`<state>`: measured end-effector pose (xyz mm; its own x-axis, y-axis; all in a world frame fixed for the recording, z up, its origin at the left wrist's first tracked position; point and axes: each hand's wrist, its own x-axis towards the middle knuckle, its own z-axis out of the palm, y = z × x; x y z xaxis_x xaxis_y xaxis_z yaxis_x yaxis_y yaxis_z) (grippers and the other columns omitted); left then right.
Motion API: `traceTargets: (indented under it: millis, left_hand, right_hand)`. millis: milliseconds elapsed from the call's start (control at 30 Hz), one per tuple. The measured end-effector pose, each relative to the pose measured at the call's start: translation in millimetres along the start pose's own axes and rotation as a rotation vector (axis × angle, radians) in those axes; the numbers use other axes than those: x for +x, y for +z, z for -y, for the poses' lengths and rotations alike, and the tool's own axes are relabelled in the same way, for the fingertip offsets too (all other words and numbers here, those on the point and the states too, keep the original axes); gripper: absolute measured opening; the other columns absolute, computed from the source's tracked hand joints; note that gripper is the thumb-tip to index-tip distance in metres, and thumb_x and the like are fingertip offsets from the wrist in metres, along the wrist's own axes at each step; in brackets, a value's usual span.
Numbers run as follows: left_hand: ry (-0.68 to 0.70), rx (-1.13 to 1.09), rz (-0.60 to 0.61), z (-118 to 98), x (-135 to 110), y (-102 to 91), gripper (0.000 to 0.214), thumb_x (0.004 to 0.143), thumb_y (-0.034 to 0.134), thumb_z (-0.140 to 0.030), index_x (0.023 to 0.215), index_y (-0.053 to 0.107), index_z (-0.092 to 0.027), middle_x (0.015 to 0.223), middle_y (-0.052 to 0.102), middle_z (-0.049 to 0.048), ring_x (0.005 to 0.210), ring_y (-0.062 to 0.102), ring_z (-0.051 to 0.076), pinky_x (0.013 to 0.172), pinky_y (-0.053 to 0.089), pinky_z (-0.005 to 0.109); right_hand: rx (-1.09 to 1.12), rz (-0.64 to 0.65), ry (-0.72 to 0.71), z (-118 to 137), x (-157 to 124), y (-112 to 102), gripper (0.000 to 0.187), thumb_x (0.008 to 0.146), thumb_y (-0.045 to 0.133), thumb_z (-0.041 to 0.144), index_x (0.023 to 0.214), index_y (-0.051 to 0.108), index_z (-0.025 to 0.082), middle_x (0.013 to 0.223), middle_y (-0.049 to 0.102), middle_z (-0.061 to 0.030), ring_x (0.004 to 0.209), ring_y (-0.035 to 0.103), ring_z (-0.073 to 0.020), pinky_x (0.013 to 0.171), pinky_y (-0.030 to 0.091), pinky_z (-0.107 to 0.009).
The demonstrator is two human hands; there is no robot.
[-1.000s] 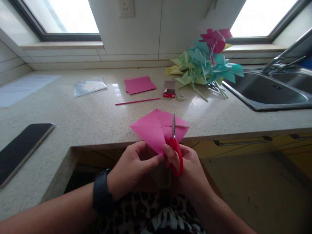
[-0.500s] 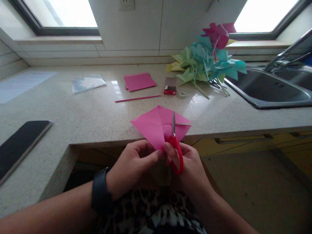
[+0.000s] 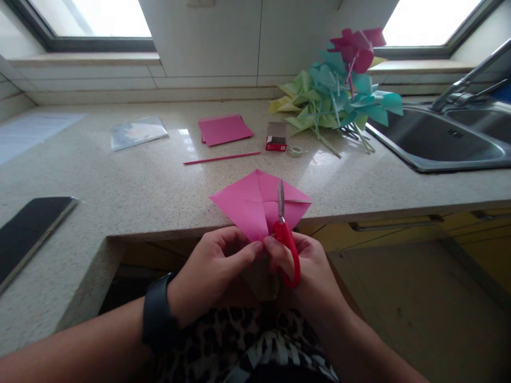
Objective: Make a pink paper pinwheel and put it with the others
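Note:
A creased square of pink paper (image 3: 239,199) is held corner-on at the counter's front edge, with a slit running in from its right corner. My left hand (image 3: 213,271) pinches the paper near its lowest corner between thumb and fingers. Close beside it, the thumb of my right hand (image 3: 305,266) presses on the same corner. Red-handled scissors (image 3: 288,247) hang on my right hand, blades together and pointing away over the paper. The fingers under the paper are hidden.
On the counter (image 3: 147,197) lie a pink stick (image 3: 221,158), pink paper sheets (image 3: 225,130), a small red box (image 3: 276,137), a tape roll (image 3: 296,151) and a clear packet (image 3: 139,132). Paper pinwheels (image 3: 337,90) lie near the sink (image 3: 451,135). A phone (image 3: 34,234) rests at left.
The view has shifted slightly, so the counter things sit a little further left and up. Both hands keep their grip at the paper's lower corner, with thumbs moved very slightly.

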<state>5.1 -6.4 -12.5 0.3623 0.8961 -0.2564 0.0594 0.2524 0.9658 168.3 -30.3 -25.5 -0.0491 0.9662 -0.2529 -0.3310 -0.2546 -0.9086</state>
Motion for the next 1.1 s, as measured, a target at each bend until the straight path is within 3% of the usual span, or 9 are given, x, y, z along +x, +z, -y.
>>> traceTargets:
  millis: [367, 600, 767, 967, 1100]
  left_hand:
    - [-0.030, -0.024, 0.005, -0.8, 0.5, -0.3, 0.028, 0.084, 0.074, -0.040, 0.083, 0.070, -0.012, 0.075, 0.067, 0.0024, 0.065, 0.055, 0.010, 0.059, 0.042, 0.021]
    - [-0.035, -0.056, 0.024, -3.4, 2.5, 0.8, 0.027, 0.084, 0.074, -0.039, 0.080, 0.069, -0.012, 0.072, 0.067, 0.0015, 0.063, 0.054, 0.010, 0.057, 0.041, 0.020]
    - [-0.063, -0.035, 0.016, -4.4, 2.2, 0.3, 0.030, 0.085, 0.073, -0.041, 0.078, 0.069, -0.012, 0.069, 0.065, 0.0010, 0.059, 0.053, 0.008, 0.053, 0.039, 0.019]
    - [-0.113, -0.094, 0.008, -1.1, 2.1, -1.7, 0.032, 0.086, 0.072, -0.044, 0.085, 0.069, -0.012, 0.074, 0.066, 0.0019, 0.060, 0.053, 0.008, 0.052, 0.040, 0.018]
    - [-0.134, -0.130, 0.010, -0.9, 3.2, -2.8, 0.031, 0.086, 0.072, -0.044, 0.088, 0.068, -0.013, 0.078, 0.066, 0.0018, 0.060, 0.052, 0.007, 0.050, 0.038, 0.016]
  right_hand:
    - [-0.021, -0.016, -0.002, -0.7, 0.8, 1.0, 0.024, 0.072, 0.083, 0.029, 0.063, 0.065, 0.016, 0.055, 0.058, 0.0035, 0.049, 0.044, -0.0063, 0.048, 0.033, -0.018]
    - [-0.087, -0.012, -0.019, -0.6, 1.6, -1.4, 0.029, 0.079, 0.080, 0.041, 0.069, 0.068, 0.016, 0.057, 0.058, 0.0026, 0.050, 0.045, -0.0063, 0.048, 0.034, -0.019]
    - [-0.143, -0.004, 0.023, -4.4, -2.7, -22.3, 0.039, 0.084, 0.072, 0.053, 0.076, 0.067, 0.016, 0.051, 0.053, 0.0035, 0.045, 0.043, -0.0069, 0.046, 0.030, -0.020]
    - [-0.314, 0.261, 0.220, 4.5, -23.7, -54.8, 0.048, 0.078, 0.074, 0.059, 0.065, 0.056, 0.016, 0.051, 0.043, 0.0056, 0.044, 0.033, -0.0056, 0.042, 0.021, -0.021]
    - [-0.446, 0.222, 0.344, 6.2, -38.2, -66.4, 0.045, 0.075, 0.076, 0.059, 0.072, 0.060, 0.017, 0.055, 0.041, 0.0062, 0.047, 0.031, -0.0064, 0.043, 0.021, -0.021]
